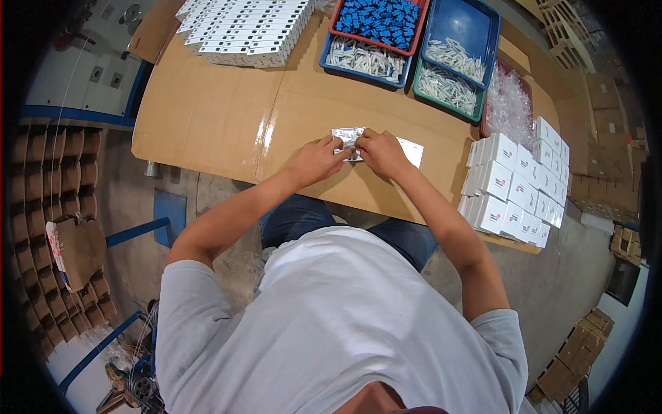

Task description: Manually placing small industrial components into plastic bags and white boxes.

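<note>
Both hands meet over a small white carton (348,132) that lies near the table's front edge. Its upper flap carries dark print, and something shiny, like clear plastic, shows between my fingers. My left hand (318,160) is closed, thumb and fingertips gripping the carton's left side. On the right part my right hand (379,152) is closed too, its curled fingers pressing at the middle. From under that hand a flat white panel (412,152) sticks out to the right; whether it belongs to the same carton cannot be told. My fingers hide most of the contents.
Rows of white cartons (252,31) stand at the far left. Trays hold blue pieces (379,22), white slim sticks (362,61) and clear plastic pieces (509,100). White boxes (507,183) are stacked along the right edge of the cardboard-covered table (207,124).
</note>
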`<state>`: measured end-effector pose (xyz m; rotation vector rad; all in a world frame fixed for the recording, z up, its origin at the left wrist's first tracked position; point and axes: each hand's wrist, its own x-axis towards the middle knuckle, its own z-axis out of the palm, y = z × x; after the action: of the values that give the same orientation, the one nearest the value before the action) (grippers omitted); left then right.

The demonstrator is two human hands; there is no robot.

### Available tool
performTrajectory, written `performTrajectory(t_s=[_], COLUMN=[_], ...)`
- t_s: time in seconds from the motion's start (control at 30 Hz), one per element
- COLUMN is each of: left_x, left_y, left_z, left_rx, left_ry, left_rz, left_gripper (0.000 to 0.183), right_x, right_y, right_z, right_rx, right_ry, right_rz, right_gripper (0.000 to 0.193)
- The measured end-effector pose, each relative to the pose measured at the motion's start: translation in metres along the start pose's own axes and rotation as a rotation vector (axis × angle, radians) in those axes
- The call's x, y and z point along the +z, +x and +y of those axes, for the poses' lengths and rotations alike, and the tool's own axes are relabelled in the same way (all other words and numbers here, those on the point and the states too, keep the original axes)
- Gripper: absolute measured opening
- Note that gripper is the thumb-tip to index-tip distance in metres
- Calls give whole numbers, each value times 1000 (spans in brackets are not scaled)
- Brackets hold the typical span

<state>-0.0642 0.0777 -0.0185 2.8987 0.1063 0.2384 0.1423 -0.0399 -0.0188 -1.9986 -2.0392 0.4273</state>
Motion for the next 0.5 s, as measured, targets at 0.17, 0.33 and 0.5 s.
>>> performTrajectory(t_s=[0.17, 0.33, 0.5], left_x=[1, 3, 4], left_y=[-2, -1, 1], left_z=[4, 7, 7], left_rx=[-9, -39, -74], left_ry=[28, 25, -5], left_rz=[49, 47, 20], left_gripper=[44, 46, 45], right_x=[-16, -11, -11], right_y=[-4, -4, 1], right_z=[-2, 4, -4], right_rx=[-44, -40, -76], right_ry=[56, 62, -130], right_rz=[-25, -35, -52], right_gripper=[16, 19, 20])
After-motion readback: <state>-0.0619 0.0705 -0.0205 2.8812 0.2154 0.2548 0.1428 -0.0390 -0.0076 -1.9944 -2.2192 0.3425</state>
